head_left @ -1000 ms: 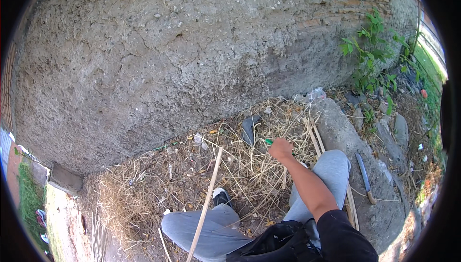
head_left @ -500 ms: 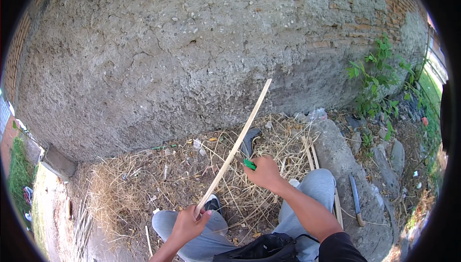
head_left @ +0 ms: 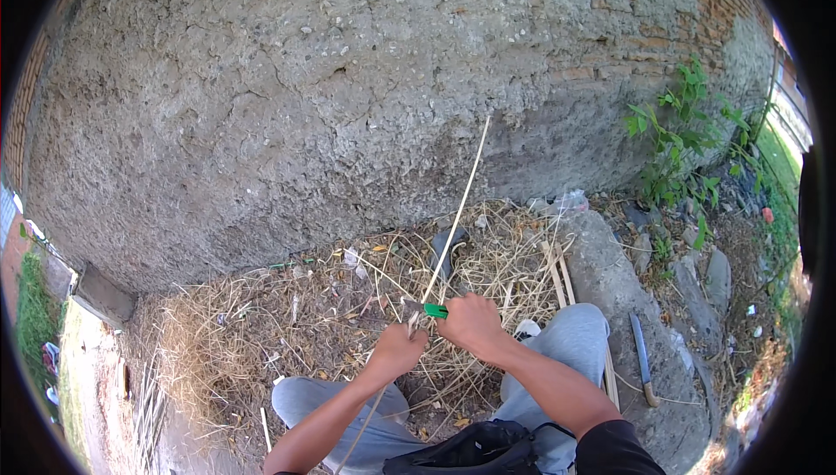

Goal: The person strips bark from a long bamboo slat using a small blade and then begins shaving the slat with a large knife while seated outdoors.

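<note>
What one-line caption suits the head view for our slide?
Seated by a rough wall, left hand grips a thin stick while right hand holds a green-handled tool against it.

Place: outdoor yard, at the foot of a building.
Wall: rough plastered brick wall (head_left: 348, 109).
Ground: dry straw (head_left: 261, 336), stones (head_left: 718, 275), bare dirt.
Greenery: weeds (head_left: 679, 144), grass strip (head_left: 784, 161).

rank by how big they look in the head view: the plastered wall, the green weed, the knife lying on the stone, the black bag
1. plastered wall
2. green weed
3. black bag, though its nearness to the camera and the cut-off edge make this unsure
4. knife
</note>
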`<move>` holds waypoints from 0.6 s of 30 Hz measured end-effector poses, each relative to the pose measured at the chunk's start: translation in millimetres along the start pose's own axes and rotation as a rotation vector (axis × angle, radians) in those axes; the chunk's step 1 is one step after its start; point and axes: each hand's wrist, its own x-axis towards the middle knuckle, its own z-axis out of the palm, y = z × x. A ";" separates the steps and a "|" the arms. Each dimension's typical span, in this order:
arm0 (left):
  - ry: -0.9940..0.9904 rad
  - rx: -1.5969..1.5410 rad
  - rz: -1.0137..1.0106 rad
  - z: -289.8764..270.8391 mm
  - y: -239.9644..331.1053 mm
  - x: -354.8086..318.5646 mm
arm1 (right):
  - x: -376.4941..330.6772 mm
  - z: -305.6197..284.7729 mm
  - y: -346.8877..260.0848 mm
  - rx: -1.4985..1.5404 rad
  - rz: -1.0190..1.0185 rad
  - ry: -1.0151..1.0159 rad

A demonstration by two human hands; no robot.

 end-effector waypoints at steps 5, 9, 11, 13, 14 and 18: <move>0.033 0.004 0.024 6.4 -10.4 1.6 | -2.6 0.0 -2.9 -0.028 -0.015 -0.002; 0.025 -0.057 -0.040 3.2 -4.7 0.7 | -5.9 1.5 -4.4 -0.038 -0.026 -0.004; 0.040 -0.028 -0.006 3.0 -7.4 2.0 | -6.0 2.2 -5.3 -0.034 -0.019 -0.009; 0.055 0.002 0.026 2.3 -8.7 1.0 | -5.0 3.3 -6.4 -0.028 -0.013 -0.016; 0.058 0.016 0.025 0.7 -2.2 -1.8 | -4.5 3.2 -5.8 -0.041 -0.009 -0.022; 0.146 0.094 0.051 8.1 1.2 -5.0 | 4.0 17.0 0.6 -0.071 0.022 -0.004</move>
